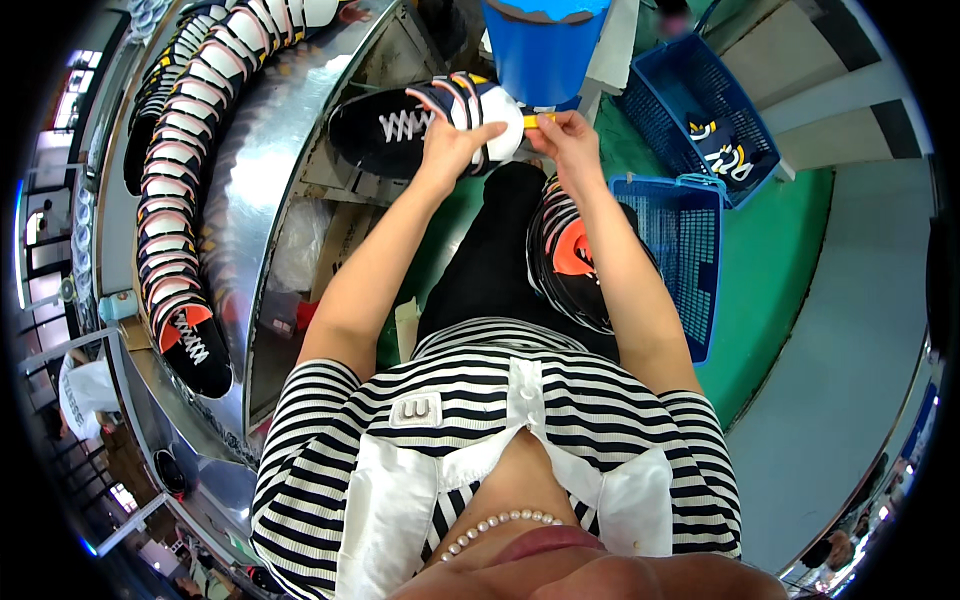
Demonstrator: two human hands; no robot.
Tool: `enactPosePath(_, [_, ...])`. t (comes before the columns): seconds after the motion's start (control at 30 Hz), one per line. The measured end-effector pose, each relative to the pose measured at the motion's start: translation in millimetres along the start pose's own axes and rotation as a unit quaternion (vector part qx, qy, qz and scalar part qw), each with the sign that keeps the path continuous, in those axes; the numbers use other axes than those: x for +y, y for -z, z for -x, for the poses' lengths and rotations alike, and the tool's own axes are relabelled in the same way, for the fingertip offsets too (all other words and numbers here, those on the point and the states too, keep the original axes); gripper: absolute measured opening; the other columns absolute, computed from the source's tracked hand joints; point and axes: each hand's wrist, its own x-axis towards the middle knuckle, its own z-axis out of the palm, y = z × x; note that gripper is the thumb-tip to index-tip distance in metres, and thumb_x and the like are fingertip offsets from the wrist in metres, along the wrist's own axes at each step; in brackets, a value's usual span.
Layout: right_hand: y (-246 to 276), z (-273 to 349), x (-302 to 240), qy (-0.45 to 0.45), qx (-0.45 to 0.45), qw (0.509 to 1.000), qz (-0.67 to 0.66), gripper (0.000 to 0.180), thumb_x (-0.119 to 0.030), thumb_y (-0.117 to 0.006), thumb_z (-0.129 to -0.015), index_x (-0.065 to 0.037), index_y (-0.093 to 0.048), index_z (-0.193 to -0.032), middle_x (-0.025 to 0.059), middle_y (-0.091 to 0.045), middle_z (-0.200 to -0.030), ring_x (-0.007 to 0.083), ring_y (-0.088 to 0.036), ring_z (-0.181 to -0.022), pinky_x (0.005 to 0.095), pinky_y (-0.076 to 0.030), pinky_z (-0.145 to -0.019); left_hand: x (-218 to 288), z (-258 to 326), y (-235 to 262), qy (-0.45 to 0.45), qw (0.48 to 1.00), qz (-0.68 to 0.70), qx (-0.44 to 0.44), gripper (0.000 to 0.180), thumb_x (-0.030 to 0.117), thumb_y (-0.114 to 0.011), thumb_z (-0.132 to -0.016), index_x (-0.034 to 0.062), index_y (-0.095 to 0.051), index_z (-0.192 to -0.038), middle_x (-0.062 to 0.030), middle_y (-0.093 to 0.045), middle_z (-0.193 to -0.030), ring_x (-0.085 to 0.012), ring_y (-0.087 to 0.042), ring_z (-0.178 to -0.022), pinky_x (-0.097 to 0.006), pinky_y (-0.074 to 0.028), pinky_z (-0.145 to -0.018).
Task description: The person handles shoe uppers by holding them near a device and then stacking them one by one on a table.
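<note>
My left hand is closed round a small nested stack of shoe uppers, held over my lap. They have black toes, white laces and white heels, with the toes pointing left. At the heel end, my right hand pinches a narrow yellow strip between thumb and fingers. Whether the strip is fixed to the heel cannot be seen. Beneath my right forearm, another bundle of black uppers with orange linings rests on my thigh, partly hidden by the arm.
On my left, a long curved row of nested uppers lies on a shiny metal table. A blue bucket stands ahead. To the right are two blue baskets, one near and one farther with dark pieces inside.
</note>
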Motion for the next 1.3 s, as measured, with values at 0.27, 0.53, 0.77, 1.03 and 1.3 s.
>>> enactPosePath(0.27, [16.6, -24.7, -1.0, -0.14, -0.011, 0.982, -0.128, 0.006, 0.001, -0.055, -0.088, 0.001, -0.053, -0.081, 0.0164, -0.063, -0.09, 0.0215, -0.065, -0.078, 0.0242, -0.056, -0.069, 23.2, -30.1, 5.1, 0.203, 0.969, 0.13, -0.046, 0.029, 0.004, -0.069, -0.073, -0.0065, -0.061, -0.1, -0.0132, -0.066, -0.091, -0.0192, -0.066, -0.078, -0.029, -0.052, -0.069])
enactPosePath(0.53, [13.4, -48.5, -21.2, -0.159, 0.026, 0.986, 0.036, 0.015, -0.016, -0.048, -0.093, -0.003, -0.051, -0.086, 0.009, -0.053, -0.07, 0.0058, -0.034, -0.045, 0.0174, -0.024, -0.036, -34.6, -52.4, -10.9, 0.287, 0.829, 0.477, -0.06, 0.03, 0.004, -0.062, -0.079, -0.0035, -0.056, -0.108, -0.0185, -0.064, -0.101, -0.0297, -0.064, -0.093, -0.045, -0.051, -0.085])
enactPosePath(0.77, [121.7, -9.3, -14.6, -0.011, -0.205, 0.794, 0.573, 0.047, -0.036, -0.062, -0.085, -0.002, -0.052, -0.116, 0.013, -0.063, -0.101, 0.0242, -0.06, -0.095, 0.0316, -0.047, -0.08, 47.0, 65.6, 55.5, 0.099, 0.9, 0.4, 0.143, 0.036, 0.008, -0.072, -0.073, -0.0005, -0.059, -0.105, -0.0095, -0.065, -0.094, -0.0195, -0.064, -0.084, -0.034, -0.052, -0.077])
enactPosePath(1.03, [135.2, 57.4, -7.0, -0.021, -0.241, 0.605, 0.759, 0.06, -0.023, -0.078, -0.067, -0.001, -0.053, -0.117, 0.0212, -0.06, -0.112, 0.0354, -0.057, -0.104, 0.0396, -0.046, -0.088, 72.7, 5.5, 189.2, -0.132, 0.882, 0.083, 0.445, 0.033, 0.024, -0.08, -0.065, 0.0025, -0.066, -0.086, -0.0035, -0.064, -0.081, -0.0128, -0.057, -0.068, -0.03, -0.045, -0.065])
enactPosePath(1.3, [171.5, 29.0, 7.2, -0.096, -0.284, 0.627, 0.719, 0.077, -0.04, -0.081, -0.059, -0.001, -0.053, -0.12, 0.0218, -0.058, -0.116, 0.0347, -0.055, -0.109, 0.0378, -0.044, -0.092, -1.2, -73.5, 258.4, -0.107, 0.927, 0.129, 0.334, 0.04, 0.019, -0.074, -0.073, -0.0002, -0.06, -0.106, -0.0069, -0.061, -0.103, -0.0163, -0.057, -0.093, -0.03, -0.044, -0.081])
